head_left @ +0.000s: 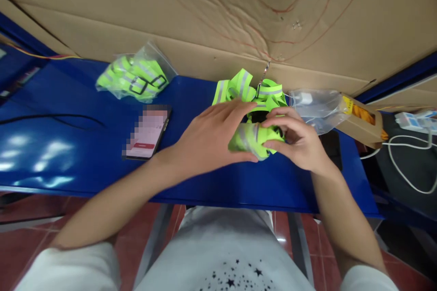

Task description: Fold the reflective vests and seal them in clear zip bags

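Between my two hands is a rolled-up neon yellow-green reflective strap (251,138) with silvery stripes. My left hand (215,138) curves round the roll's left side, thumb below and fingers above. On the right side, my right hand (295,138) grips the roll with bent fingers and thumb, close to a black piece that is partly hidden. Just behind my hands lies a loose heap of the same reflective strap (242,84), with a black buckle showing in it. Whether the roll joins this heap is hidden by my fingers.
At the back left lies a clear plastic bag (136,77) of reflective straps with black buckles. A phone (148,132) rests on the blue table (211,186). To the right are another clear bag (317,104), a cardboard box (362,122) and white cables (406,145). Cardboard (136,13) walls the back.
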{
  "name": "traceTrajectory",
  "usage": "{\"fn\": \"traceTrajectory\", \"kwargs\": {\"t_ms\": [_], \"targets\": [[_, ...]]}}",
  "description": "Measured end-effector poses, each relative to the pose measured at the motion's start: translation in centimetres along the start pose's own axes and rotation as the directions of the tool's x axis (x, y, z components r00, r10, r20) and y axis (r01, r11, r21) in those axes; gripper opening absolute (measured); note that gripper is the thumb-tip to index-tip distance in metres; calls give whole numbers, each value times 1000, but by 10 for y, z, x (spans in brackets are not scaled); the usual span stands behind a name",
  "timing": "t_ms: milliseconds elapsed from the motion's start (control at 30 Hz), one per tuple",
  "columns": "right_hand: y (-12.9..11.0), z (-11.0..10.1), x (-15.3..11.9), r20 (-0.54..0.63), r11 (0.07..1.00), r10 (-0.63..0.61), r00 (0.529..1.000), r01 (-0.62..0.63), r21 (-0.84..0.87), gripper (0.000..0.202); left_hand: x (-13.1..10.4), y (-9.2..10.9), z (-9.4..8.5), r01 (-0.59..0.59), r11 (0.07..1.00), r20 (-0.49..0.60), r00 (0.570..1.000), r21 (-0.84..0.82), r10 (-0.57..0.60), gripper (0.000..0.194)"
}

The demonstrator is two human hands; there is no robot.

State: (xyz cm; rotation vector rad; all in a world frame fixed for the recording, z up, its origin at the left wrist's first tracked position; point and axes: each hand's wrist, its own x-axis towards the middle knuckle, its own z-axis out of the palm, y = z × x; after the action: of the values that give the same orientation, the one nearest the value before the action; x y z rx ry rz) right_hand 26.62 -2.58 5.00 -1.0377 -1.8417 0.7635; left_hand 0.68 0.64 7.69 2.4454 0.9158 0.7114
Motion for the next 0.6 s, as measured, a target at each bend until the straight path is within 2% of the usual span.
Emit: {"fn": "traceTrajectory", "kwargs": {"t_ms": [67,100,133,200,267,300,367,433,467,533,600], "targets": [[-8,7,0,30,997,-30,999,32,-63,36,16,-12,6,56,996,211,977,-75,-39,81],[-10,12,-1,-2,997,-20,1000,20,-71,41,21,-17,11,82,990,254,966,-114,-51,73],[-10,18,-1,-52,998,-5,999,2,-69,43,23,-19,16,97,986,245,967,-135,-62,68],[-9,29,-4,-141,999,7,990,-15,-52,37,25,-20,23,93,988,135,988,-123,-76,65],[-7,34,-6,-120,999,-1,993,-4,-37,24,23,-16,27,67,992,81,995,-104,-59,66],[-6,33,-6,-62,1000,-7,998,5,-23,21,21,-14,27,58,991,92,995,-121,-47,65],[-8,27,-6,127,1000,-6,992,4,23,30,20,-9,25,68,976,133,990,-209,-40,59],[-13,18,-4,311,999,-3,950,-7,32,40,20,-6,23,96,944,146,988,-315,-51,52],[-16,14,-3,356,1000,-3,935,-2,15,43,19,-6,23,103,926,136,989,-364,-57,50],[-24,10,-2,324,998,-13,946,32,-53,46,19,-6,24,100,887,82,994,-450,-70,49],[-31,11,-3,187,983,-64,980,93,-155,44,17,-9,27,93,846,13,995,-525,-101,52]]}}
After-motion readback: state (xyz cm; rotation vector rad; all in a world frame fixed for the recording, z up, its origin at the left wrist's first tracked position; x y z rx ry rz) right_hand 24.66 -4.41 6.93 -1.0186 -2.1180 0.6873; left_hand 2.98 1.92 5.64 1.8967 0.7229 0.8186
